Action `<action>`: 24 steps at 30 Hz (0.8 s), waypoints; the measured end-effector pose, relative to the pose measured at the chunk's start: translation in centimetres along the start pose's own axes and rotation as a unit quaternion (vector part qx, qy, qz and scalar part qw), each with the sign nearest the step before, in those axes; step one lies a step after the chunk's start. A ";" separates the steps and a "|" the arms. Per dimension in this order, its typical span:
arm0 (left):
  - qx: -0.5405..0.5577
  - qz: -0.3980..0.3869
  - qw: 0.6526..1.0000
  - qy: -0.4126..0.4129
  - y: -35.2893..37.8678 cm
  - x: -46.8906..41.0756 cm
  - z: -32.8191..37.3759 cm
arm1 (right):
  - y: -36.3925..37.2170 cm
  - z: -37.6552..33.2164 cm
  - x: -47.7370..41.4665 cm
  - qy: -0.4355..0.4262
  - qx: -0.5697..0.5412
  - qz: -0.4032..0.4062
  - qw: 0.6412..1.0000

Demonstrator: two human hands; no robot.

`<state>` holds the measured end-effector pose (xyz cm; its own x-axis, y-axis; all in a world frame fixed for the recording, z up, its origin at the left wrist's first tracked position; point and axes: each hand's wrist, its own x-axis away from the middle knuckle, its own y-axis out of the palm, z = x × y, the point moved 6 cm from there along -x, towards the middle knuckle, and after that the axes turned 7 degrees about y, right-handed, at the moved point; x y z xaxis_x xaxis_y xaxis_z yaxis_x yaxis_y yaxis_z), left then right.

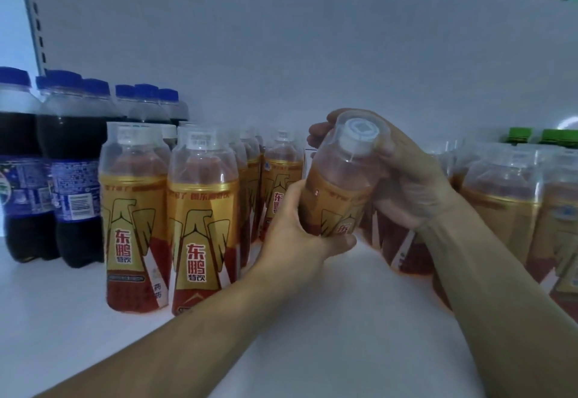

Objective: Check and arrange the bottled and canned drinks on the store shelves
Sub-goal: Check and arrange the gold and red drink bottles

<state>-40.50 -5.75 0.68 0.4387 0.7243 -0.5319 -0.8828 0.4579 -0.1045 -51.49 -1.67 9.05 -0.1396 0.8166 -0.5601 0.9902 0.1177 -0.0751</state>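
Forearms (187, 335), both bare, are seen reaching over the white shelf (344, 319) toward the held Dongpeng bottle (341, 184), taken as reference.

- Far left of it: cola bottles (72, 178), dark, blue-capped, upright.
- Just left of it: standing Dongpeng bottles (200, 225), gold-labelled, upright in rows.
- Reference bottle: held above the shelf, tilted, white cap under a clear over-cap turned toward the camera.
- Its lower body is gripped by the left hand (294, 231), fingers and thumb curled round it.
- Its shoulder is wrapped by the right hand (409, 184), fingers curled behind the cap.
- Right of it: more gold-label bottles (500, 206), upright, blurred.
- Far right, behind those: green-capped bottles (519, 136).
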 end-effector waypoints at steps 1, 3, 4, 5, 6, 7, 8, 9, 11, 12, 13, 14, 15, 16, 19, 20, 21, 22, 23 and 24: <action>0.014 0.001 1.000 -0.007 0.0 -0.1 -0.1 | -0.3 0.2 -0.2 0.004 0.011 0.024 1.000; 0.030 -0.004 0.999 -0.022 0.1 -0.1 -0.3 | -0.8 0.8 -0.4 0.019 0.039 0.095 0.995; 0.026 -0.006 0.999 -0.028 0.2 -0.1 -0.3 | -1.0 1.0 -0.4 0.028 0.050 0.135 0.989; 0.016 -0.010 0.999 -0.032 0.2 0.0 -0.2 | -1.2 1.2 -0.4 0.036 0.061 0.171 0.983; 0.001 -0.012 0.999 -0.032 0.2 0.0 0.0 | -1.2 1.3 -0.3 0.044 0.071 0.200 0.976; -0.021 -0.015 0.999 -0.028 0.2 0.2 0.4 | -1.1 1.4 -0.2 0.049 0.081 0.219 0.971; -0.046 -0.015 0.999 -0.017 0.2 0.4 0.8 | -1.1 1.5 -0.1 0.058 0.088 0.237 0.966; -0.074 -0.007 0.997 0.003 0.0 0.6 1.3 | -1.2 1.7 -0.1 0.063 0.090 0.250 0.962; -0.130 0.013 0.990 0.062 -0.5 0.9 2.9 | -1.2 1.8 0.0 0.073 0.091 0.267 0.957; -0.160 0.019 0.982 0.098 -0.6 1.1 3.8 | -1.0 1.8 0.0 0.078 0.098 0.270 0.955; -0.192 0.022 0.972 0.136 -0.7 1.4 4.9 | -0.9 1.9 0.0 0.080 0.111 0.271 0.953; -0.223 0.023 0.958 0.178 -0.9 1.7 6.3 | -0.7 1.9 0.0 0.085 0.126 0.275 0.949; -0.250 0.024 0.943 0.218 -1.1 2.1 7.8 | -0.3 1.8 0.1 0.091 0.135 0.280 0.946; -0.281 0.026 0.925 0.256 -1.4 2.5 9.2 | 0.0 1.8 0.2 0.097 0.138 0.283 0.944; -0.428 0.049 0.828 0.359 -3.5 2.9 12.9 | 0.8 1.9 0.3 0.116 0.112 0.246 0.956; -0.487 0.053 0.790 0.370 -4.4 2.6 13.4 | 0.7 2.1 0.3 0.141 0.113 0.227 0.957; -0.536 0.055 0.757 0.369 -5.3 2.2 13.8 | 0.7 2.2 0.7 0.176 0.140 0.212 0.951; -0.572 0.057 0.735 0.361 -6.3 1.7 13.9 | 0.8 2.2 1.2 0.210 0.188 0.194 0.940; -0.593 0.056 0.727 0.343 -7.1 1.5 14.1 | 0.6 2.3 1.7 0.238 0.242 0.175 0.924; -0.607 0.050 0.728 0.315 -7.8 1.2 13.9 | 0.3 2.5 2.2 0.261 0.286 0.160 0.908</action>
<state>-30.76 -1.23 12.57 0.5350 0.1673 -0.8281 -0.5711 -0.6507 -0.5004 -51.50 -1.23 5.69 0.3195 0.9317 -0.1730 0.8000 -0.3631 -0.4777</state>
